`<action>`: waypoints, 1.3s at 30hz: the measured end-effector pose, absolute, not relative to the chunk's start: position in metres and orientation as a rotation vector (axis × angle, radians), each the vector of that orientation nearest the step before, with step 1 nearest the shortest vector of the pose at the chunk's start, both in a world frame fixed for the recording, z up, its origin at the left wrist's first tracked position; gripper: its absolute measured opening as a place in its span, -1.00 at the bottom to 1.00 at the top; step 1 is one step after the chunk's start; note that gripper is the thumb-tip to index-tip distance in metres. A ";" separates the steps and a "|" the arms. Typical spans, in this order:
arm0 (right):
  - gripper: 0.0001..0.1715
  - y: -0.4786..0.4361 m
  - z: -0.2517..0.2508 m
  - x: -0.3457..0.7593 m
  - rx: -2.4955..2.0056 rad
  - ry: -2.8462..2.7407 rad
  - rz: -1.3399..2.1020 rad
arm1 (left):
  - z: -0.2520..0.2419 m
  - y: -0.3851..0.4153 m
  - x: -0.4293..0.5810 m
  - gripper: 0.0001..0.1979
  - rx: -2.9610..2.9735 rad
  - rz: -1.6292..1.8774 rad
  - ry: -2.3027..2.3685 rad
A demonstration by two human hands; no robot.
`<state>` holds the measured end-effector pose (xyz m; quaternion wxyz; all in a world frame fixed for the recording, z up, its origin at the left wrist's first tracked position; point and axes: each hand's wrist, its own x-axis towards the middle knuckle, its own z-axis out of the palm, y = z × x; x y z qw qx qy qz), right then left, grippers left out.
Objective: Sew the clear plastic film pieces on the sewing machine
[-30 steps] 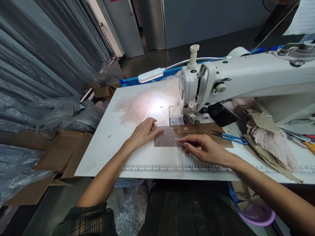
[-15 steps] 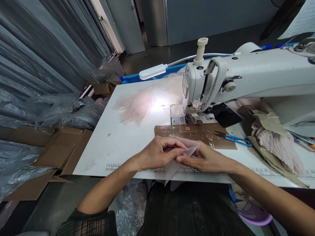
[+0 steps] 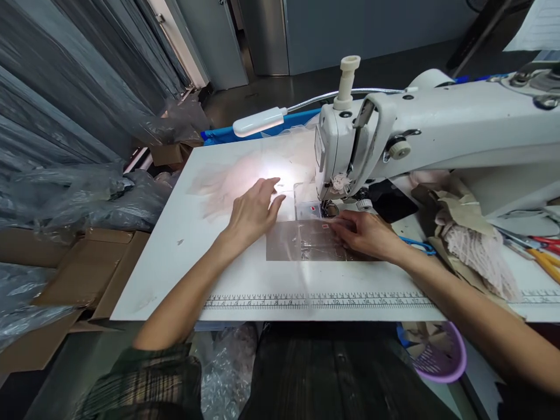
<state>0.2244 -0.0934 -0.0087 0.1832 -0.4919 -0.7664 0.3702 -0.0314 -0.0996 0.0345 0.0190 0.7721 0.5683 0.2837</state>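
My right hand is closed, pinching an edge of thin, sheer pale fabric just in front of the presser foot and needle of a white sewing machine. The see-through fabric lies over a brown taped cardboard strip and hangs toward the table's front edge. Left of the needle plate, my left hand is raised with thumb and fingers apart, holding nothing visible. Beyond it lies a soft heap of pale pink tulle under the lamp's glow.
A white lamp on a bendy neck hangs over the tabletop. Blue thread snips lie partly behind my right hand. Right of them are bundled pink strips and orange-handled scissors. An opened carton stands left.
Both hands have moved forward from the table's front edge. The right has brought the sheer fabric to the needle; the left has let go of it and spread its fingers. The view has shifted slightly.
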 end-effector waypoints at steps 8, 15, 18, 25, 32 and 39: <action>-0.74 -0.097 -0.014 0.223 -1.414 -2.172 0.876 | 0.002 -0.113 -0.012 -0.79 2.908 0.955 1.238; -0.64 -0.097 -0.023 0.224 -1.335 -2.246 0.574 | -0.016 -0.125 0.002 -0.40 2.840 0.557 1.163; -0.62 -0.098 -0.023 0.224 -1.314 -2.239 0.519 | -0.022 -0.111 -0.006 -0.28 2.784 0.456 1.224; -0.67 -0.107 -0.015 0.229 -1.263 -2.319 0.582 | -0.018 -0.097 -0.016 -0.44 2.812 0.616 1.137; -0.88 -0.118 -0.022 0.223 -1.002 -2.343 0.603 | -0.013 -0.118 -0.007 -0.66 3.032 1.148 0.961; -0.66 -0.119 -0.014 0.223 -0.891 -2.413 0.799 | -0.022 -0.119 -0.002 -0.58 2.869 0.686 0.903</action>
